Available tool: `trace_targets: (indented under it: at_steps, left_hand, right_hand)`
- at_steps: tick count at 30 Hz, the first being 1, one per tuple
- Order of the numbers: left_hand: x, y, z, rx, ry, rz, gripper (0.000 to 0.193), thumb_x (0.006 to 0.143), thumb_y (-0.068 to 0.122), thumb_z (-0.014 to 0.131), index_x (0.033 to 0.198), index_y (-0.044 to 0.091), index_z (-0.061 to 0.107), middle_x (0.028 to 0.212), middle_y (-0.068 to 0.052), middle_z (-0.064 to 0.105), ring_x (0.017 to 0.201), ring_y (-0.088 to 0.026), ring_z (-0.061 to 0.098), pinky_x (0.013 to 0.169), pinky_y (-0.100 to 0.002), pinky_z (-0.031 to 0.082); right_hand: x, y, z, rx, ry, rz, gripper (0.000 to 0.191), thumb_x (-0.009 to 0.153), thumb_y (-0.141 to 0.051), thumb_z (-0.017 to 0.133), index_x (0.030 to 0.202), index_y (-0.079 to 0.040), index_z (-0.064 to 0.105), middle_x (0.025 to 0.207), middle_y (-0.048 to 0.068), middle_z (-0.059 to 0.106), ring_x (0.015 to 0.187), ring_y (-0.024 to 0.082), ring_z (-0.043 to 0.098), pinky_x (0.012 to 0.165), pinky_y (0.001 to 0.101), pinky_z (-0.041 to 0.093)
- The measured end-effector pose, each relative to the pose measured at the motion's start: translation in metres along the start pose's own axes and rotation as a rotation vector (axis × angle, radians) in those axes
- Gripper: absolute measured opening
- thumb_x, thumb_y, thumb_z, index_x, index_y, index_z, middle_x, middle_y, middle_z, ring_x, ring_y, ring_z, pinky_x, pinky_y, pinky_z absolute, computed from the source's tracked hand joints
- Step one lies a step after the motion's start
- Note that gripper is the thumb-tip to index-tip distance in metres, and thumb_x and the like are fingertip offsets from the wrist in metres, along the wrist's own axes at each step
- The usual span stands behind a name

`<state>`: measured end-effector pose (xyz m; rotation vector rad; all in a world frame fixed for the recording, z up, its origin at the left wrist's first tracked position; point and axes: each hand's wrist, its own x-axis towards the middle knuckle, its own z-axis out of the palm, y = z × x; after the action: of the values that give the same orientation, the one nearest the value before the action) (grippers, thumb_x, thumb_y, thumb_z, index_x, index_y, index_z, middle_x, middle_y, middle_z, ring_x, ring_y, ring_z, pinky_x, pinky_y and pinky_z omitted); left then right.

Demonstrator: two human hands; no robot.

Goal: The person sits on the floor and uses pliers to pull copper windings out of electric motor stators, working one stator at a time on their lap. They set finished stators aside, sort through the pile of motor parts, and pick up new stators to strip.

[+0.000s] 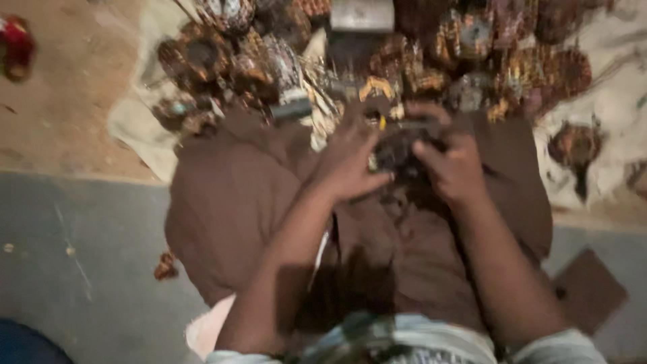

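The picture is blurred by motion. Both my hands meet over my lap, which a brown garment (229, 202) covers. My left hand (347, 162) and my right hand (451, 165) together grip a small dark object (397, 152); its kind cannot be made out. A spot of yellow shows near my left fingertips. My forearms run up from the bottom edge of the head view.
Several round woven pieces (202, 57) in brown and mixed colours lie piled on a pale cloth (135, 121) ahead of my knees. A grey mat (74, 256) covers the ground at left, sandy ground beyond. A red thing (17, 47) sits top left, a brown flat piece (590, 290) at right.
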<state>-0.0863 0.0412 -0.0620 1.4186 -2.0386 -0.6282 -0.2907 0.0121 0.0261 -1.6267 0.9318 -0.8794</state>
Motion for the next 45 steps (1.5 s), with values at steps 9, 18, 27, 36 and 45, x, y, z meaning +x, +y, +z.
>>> trace_targets:
  at_steps: [9, 18, 27, 36, 45]
  left_hand:
    - [-0.001, 0.006, -0.002, -0.067, -0.027, -0.032, 0.082, 0.072, 0.046, 0.079, 0.139, 0.008, 0.053, 0.137, -0.023, 0.059, 0.134, -0.040, 0.050, 0.106, -0.055, 0.039]
    - [-0.001, 0.009, -0.005, -0.093, -0.051, -0.033, 0.083, 0.073, 0.046, 0.080, 0.141, 0.009, 0.052, 0.137, -0.021, 0.060, 0.134, -0.040, 0.050, 0.103, -0.055, 0.040]
    - [-0.001, 0.004, -0.001, -0.049, -0.067, -0.001, 0.081, 0.071, 0.045, 0.081, 0.136, 0.007, 0.052, 0.135, -0.018, 0.063, 0.138, -0.040, 0.048, 0.103, -0.058, 0.039]
    - [-0.004, 0.002, 0.001, -0.062, -0.070, -0.069, 0.088, 0.075, 0.050, 0.080, 0.143, 0.004, 0.048, 0.138, -0.026, 0.058, 0.134, -0.042, 0.048, 0.107, -0.056, 0.039]
    - [-0.005, -0.001, 0.007, -0.061, -0.058, -0.063, 0.082, 0.082, 0.052, 0.078, 0.142, 0.004, 0.050, 0.139, -0.026, 0.058, 0.135, -0.045, 0.047, 0.106, -0.058, 0.038]
  right_hand:
    - [-0.002, 0.019, -0.001, 0.027, 0.080, -0.048, 0.040, 0.090, -0.011, 0.064, 0.128, -0.002, 0.058, 0.138, 0.007, 0.057, 0.129, 0.014, 0.054, 0.109, 0.0301, 0.043]
    - [-0.004, 0.021, 0.001, 0.378, 0.164, -0.037, 0.030, 0.091, -0.009, 0.073, 0.118, -0.003, 0.063, 0.138, 0.008, 0.057, 0.131, 0.019, 0.054, 0.114, 0.0341, 0.042]
    - [-0.005, 0.027, 0.002, 0.181, 0.222, 0.193, 0.044, 0.087, -0.006, 0.076, 0.128, 0.003, 0.063, 0.115, 0.021, 0.064, 0.101, 0.024, 0.059, 0.096, 0.0369, 0.049]
    - [-0.008, 0.034, -0.005, 0.184, 0.132, 0.071, 0.029, 0.094, -0.008, 0.076, 0.120, 0.003, 0.069, 0.134, 0.007, 0.059, 0.117, 0.019, 0.059, 0.097, 0.0340, 0.050]
    - [-0.010, 0.029, -0.013, 0.675, 0.144, -0.034, 0.063, 0.087, -0.009, 0.083, 0.140, -0.011, 0.048, 0.135, 0.006, 0.063, 0.121, 0.020, 0.067, 0.106, 0.0360, 0.058]
